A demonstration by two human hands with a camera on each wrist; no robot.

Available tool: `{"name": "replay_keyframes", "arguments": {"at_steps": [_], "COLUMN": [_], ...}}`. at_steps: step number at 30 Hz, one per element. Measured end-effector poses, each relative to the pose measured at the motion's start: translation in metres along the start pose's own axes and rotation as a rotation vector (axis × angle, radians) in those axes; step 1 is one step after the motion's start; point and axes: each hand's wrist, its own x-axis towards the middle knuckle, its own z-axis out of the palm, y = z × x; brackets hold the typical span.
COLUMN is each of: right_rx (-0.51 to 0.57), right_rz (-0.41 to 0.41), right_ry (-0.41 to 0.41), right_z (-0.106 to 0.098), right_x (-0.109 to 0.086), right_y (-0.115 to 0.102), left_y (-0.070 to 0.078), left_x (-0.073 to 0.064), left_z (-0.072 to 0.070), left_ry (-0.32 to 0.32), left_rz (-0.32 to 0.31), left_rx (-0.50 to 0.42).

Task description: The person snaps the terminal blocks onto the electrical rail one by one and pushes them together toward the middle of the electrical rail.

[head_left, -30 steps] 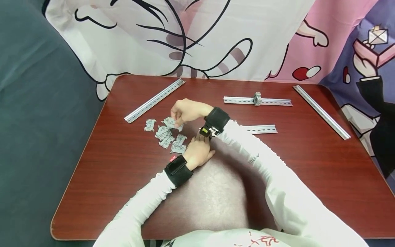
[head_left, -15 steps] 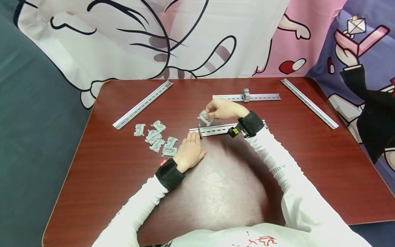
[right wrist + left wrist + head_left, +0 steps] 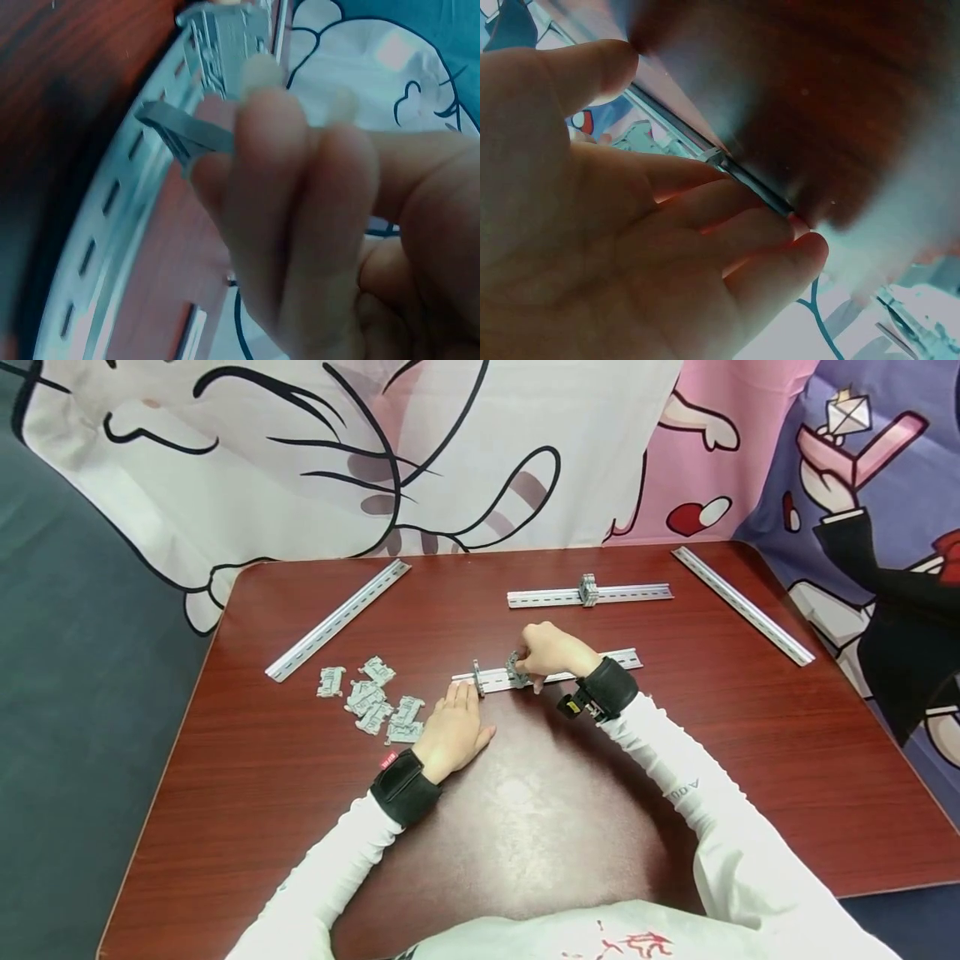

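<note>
My right hand pinches a grey terminal block over the middle-left part of a slotted metal DIN rail. In the right wrist view the held block appears tilted at the rail; whether it is seated cannot be told. Another terminal block stands on the rail near its left end. My left hand lies with straight fingers against that left end, and the left wrist view shows its fingertips along the rail edge. Loose terminal blocks lie in a pile left of my left hand.
Behind is a second rail carrying a cluster of terminal blocks. Bare rails lie slanted at the back left and back right. A printed curtain hangs along the table's far edge.
From the loose pile, my right hand has moved right with one terminal block, then down to the near rail. My left hand stays at the rail's left end. The head view has shifted.
</note>
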Motion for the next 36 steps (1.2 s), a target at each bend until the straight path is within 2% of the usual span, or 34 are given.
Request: {"name": "replay_keyframes", "arguments": {"at_steps": [7, 20, 26, 32, 36], "right_rx": [0.011, -0.054, -0.018, -0.11, -0.129], "right_rz": [0.042, 0.078, 0.126, 0.147, 0.171], "right_ry": [0.046, 0.085, -0.006, -0.069, -0.097], "right_z": [0.012, 0.017, 0.018, 0.02, 0.022], "right_x": [0.0, 0.002, 0.006, 0.012, 0.017], "right_y": [-0.002, -0.007, -0.009, -0.014, -0.019], "left_y": [0.003, 0.004, 0.003, 0.001, 0.0], "left_x": [0.001, 0.003, 0.003, 0.001, -0.002], "left_z": [0.001, 0.0, 0.0, 0.001, 0.002], "left_ry": [-0.014, 0.004, 0.022, 0.047, 0.069], "left_rz": [-0.005, 0.004, 0.008, 0.016, 0.021], "left_rx": [0.002, 0.019, 0.012, 0.017, 0.016]}}
